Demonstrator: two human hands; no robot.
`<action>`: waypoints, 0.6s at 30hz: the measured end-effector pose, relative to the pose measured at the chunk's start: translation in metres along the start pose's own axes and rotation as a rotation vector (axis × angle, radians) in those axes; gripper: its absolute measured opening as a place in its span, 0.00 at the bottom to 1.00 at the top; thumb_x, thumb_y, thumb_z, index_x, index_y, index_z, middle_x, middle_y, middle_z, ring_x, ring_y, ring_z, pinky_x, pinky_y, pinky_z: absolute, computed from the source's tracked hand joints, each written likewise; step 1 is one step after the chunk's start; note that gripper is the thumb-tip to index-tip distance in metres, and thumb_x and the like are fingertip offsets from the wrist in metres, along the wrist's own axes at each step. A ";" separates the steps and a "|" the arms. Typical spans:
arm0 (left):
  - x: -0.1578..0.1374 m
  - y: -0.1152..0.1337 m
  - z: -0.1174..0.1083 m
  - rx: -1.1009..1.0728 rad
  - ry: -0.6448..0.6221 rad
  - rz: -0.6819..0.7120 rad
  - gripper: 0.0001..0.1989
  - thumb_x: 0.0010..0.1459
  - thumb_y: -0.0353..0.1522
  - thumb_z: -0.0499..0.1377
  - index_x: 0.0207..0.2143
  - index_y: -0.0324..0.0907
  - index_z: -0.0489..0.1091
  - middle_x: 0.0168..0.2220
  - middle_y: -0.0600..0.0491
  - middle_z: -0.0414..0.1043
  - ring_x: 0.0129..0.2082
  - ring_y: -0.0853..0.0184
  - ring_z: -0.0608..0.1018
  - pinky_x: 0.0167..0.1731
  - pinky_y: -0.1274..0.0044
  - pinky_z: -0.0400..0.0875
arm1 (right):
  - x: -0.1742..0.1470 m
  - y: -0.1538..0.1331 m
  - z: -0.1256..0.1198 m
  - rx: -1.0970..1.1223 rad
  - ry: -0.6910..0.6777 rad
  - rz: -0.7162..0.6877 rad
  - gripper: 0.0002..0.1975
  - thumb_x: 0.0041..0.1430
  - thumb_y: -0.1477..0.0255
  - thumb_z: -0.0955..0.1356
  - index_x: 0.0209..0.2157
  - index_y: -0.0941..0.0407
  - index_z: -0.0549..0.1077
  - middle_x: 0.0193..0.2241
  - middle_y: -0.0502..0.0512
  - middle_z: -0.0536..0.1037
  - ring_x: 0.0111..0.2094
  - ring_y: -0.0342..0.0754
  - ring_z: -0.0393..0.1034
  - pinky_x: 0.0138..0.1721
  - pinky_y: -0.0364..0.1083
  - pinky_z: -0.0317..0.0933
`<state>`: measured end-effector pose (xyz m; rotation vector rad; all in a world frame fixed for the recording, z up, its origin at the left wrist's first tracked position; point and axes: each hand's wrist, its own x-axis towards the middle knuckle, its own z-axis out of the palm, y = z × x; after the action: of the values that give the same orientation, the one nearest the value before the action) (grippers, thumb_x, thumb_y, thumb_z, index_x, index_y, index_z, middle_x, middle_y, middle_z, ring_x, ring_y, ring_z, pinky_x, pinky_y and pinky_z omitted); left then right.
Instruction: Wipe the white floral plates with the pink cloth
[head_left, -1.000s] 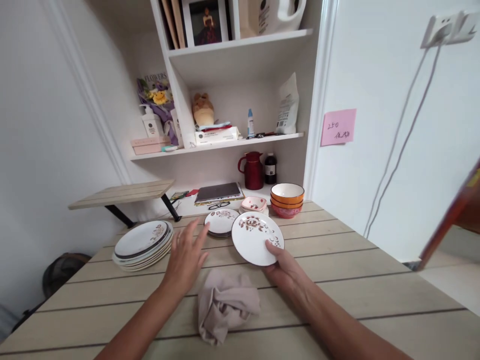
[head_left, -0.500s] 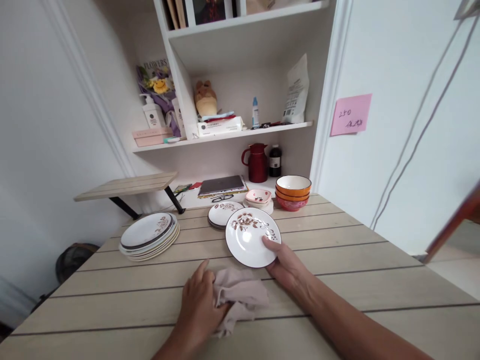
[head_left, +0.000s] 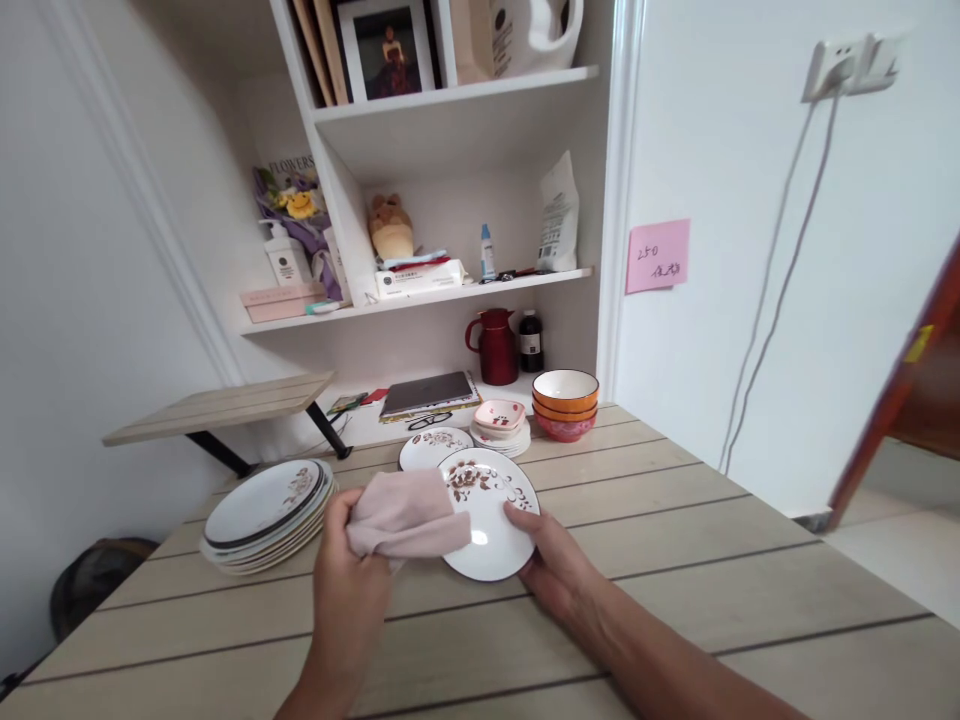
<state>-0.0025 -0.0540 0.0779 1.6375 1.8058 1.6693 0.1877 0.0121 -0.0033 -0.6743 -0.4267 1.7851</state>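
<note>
My right hand (head_left: 559,560) grips the right edge of a white plate (head_left: 491,535) with brown flowers, thumb on its face and fingers beneath. The plate is tilted toward me above the table. In my left hand (head_left: 352,560) is a bunched pinkish cloth (head_left: 409,512), raised so that it overlaps the plate's left side; whether it touches the plate I cannot tell. Just behind the held plate lies a small stack of matching plates (head_left: 427,455). To the left of my left hand stands a stack of larger plates (head_left: 259,505).
Stacked bowls (head_left: 566,405) stand at the back right, beside small pink dishes (head_left: 499,418) on saucers. A low wooden riser (head_left: 225,408) stands at the back left. Behind lie a laptop (head_left: 427,394) and glasses (head_left: 430,421); a red jug (head_left: 496,348) stands nearby.
My left hand has lifted the cloth off the table and brought it up to the plate's left side. The right hand still holds the plate. The camera view has shifted right and up.
</note>
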 end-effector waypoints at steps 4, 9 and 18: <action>0.013 -0.019 0.039 0.041 -0.195 0.205 0.30 0.43 0.23 0.55 0.52 0.45 0.59 0.51 0.47 0.63 0.50 0.59 0.70 0.48 0.67 0.67 | -0.001 -0.001 0.001 0.001 -0.017 0.004 0.30 0.47 0.72 0.72 0.53 0.62 0.66 0.46 0.66 0.77 0.41 0.58 0.75 0.44 0.56 0.68; 0.022 -0.061 0.056 0.214 -0.242 0.295 0.42 0.48 0.31 0.61 0.63 0.46 0.45 0.60 0.39 0.50 0.61 0.51 0.59 0.55 0.57 0.61 | 0.005 0.001 0.000 0.037 0.058 -0.025 0.29 0.47 0.72 0.72 0.53 0.61 0.66 0.45 0.65 0.78 0.39 0.56 0.75 0.40 0.54 0.70; -0.003 -0.024 0.033 0.327 -0.105 0.524 0.32 0.55 0.23 0.49 0.61 0.55 0.53 0.63 0.45 0.43 0.61 0.50 0.58 0.51 0.55 0.65 | 0.000 0.000 0.007 0.032 0.186 -0.055 0.27 0.49 0.71 0.71 0.52 0.60 0.67 0.39 0.61 0.80 0.36 0.55 0.76 0.35 0.50 0.70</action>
<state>0.0094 -0.0312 0.0462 2.4616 1.7713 1.4684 0.1834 0.0130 0.0024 -0.7907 -0.2871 1.6576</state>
